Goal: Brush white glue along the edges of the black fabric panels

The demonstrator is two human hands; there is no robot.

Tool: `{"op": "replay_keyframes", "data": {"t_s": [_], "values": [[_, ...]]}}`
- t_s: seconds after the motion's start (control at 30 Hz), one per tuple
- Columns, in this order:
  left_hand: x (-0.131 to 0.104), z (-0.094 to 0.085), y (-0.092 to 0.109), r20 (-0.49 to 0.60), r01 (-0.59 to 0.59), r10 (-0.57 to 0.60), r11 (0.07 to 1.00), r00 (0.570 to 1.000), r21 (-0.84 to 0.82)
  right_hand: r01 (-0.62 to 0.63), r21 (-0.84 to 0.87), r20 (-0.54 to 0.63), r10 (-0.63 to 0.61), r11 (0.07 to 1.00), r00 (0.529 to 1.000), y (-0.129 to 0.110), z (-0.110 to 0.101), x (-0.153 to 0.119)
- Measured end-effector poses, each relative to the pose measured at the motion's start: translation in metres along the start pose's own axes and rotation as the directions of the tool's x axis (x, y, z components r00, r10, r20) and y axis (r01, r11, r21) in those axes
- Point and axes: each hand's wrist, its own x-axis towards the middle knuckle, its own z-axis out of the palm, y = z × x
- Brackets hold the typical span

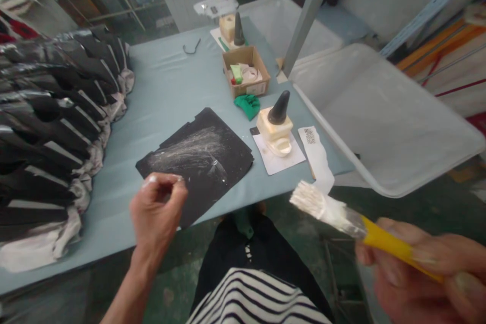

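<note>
My right hand (429, 263) grips a paintbrush (383, 238) by its yellow handle at the lower right. The brush's bristles are coated in white and point up and left, above the table's front edge. My left hand (159, 207) is closed, thumb and fingertips together, over the left front of a black sheet (205, 162). I see nothing between those fingers. The sheet lies flat, streaked with whitish smears. Right of it, a cream block (271, 126) with a black cone (280, 106) stands on a white card (275, 163).
Black pieces with pale fabric edges (49, 147) are lined up along the left of the blue-green table (163, 81). A cardboard box (246, 73), a green cloth (247, 105) and a white paper strip (317, 154) lie farther right. A large translucent bin (379, 121) borders the right side, near a grey post (309, 15).
</note>
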Motion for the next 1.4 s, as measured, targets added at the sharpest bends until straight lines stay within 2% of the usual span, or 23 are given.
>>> {"op": "replay_keyframes", "data": {"t_s": [0.03,0.1,0.2,0.27,0.4,0.57,0.7,0.8,0.93,1.03,1.1,1.23,1.4], "values": [[0.002,-0.005,-0.005,0.009,0.066,-0.066,0.998,0.998,-0.015,-0.002,0.029,0.044,0.001,1.000,0.999,0.000,-0.001,0.005],[-0.001,-0.010,-0.003,0.081,0.093,-0.084,0.989,0.993,-0.113,-0.064,0.083,0.135,0.053,0.994,0.989,0.003,0.004,0.016],[-0.018,-0.009,0.020,0.186,0.012,0.043,0.958,0.982,-0.286,-0.188,0.143,0.218,0.154,0.972,0.964,0.013,0.016,0.025],[-0.029,-0.006,0.036,0.207,-0.060,0.140,0.934,0.968,-0.352,-0.204,0.153,0.247,0.163,0.967,0.955,0.018,0.020,0.026],[-0.039,-0.008,0.052,0.224,-0.179,0.296,0.885,0.928,-0.429,-0.138,0.128,0.273,0.099,0.982,0.957,0.017,0.023,0.023],[-0.037,-0.015,0.053,0.231,-0.260,0.420,0.822,0.878,-0.507,-0.011,0.040,0.287,-0.001,0.999,0.958,0.014,0.022,0.016],[-0.036,-0.016,0.052,0.264,-0.327,0.492,0.811,0.829,-0.486,0.119,-0.120,0.317,-0.076,0.986,0.945,0.015,0.018,0.006],[-0.032,-0.016,0.054,0.264,-0.414,0.561,0.790,0.784,-0.452,0.200,-0.237,0.319,-0.118,0.951,0.940,0.007,0.023,0.002],[-0.027,-0.015,0.054,0.278,-0.475,0.590,0.791,0.758,-0.386,0.203,-0.297,0.280,-0.118,0.933,0.953,-0.009,0.040,-0.001],[-0.025,-0.013,0.054,0.295,-0.472,0.581,0.803,0.759,-0.364,0.169,-0.297,0.222,-0.104,0.940,0.969,-0.015,0.049,-0.003],[-0.024,-0.011,0.055,0.300,-0.444,0.552,0.820,0.778,-0.360,0.165,-0.305,0.214,-0.102,0.938,0.972,-0.016,0.051,-0.004],[-0.024,-0.010,0.056,0.295,-0.395,0.501,0.849,0.814,-0.351,0.179,-0.318,0.274,-0.091,0.931,0.958,-0.017,0.051,-0.003],[-0.022,-0.010,0.055,0.305,-0.373,0.478,0.862,0.824,-0.344,0.240,-0.324,0.327,-0.129,0.915,0.936,-0.014,0.052,0.002]]}}
